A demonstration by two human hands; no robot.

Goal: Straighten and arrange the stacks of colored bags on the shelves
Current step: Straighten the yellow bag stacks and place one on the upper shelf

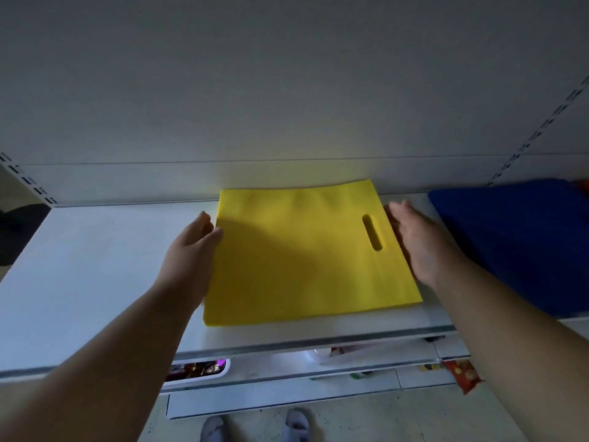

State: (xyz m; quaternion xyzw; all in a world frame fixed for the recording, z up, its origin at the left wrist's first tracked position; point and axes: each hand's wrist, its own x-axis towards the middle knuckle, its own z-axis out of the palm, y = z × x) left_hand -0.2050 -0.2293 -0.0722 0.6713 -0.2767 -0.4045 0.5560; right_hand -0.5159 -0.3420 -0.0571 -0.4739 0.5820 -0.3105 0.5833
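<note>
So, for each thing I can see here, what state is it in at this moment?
Yellow bags: flat stack on the shelf, slightly skewed, handle hole to the right.
Blue bags: flat stack on the shelf, to the right, untouched.
Left hand: open, fingers straight against the yellow stack's left edge.
Right hand: open, against the yellow stack's right edge.
Shelf: white, bare on the left part.

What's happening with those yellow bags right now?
Left hand and right hand open, flat against the yellow stack's sides. Stack flat on shelf. Blue stack right, apart.
</note>
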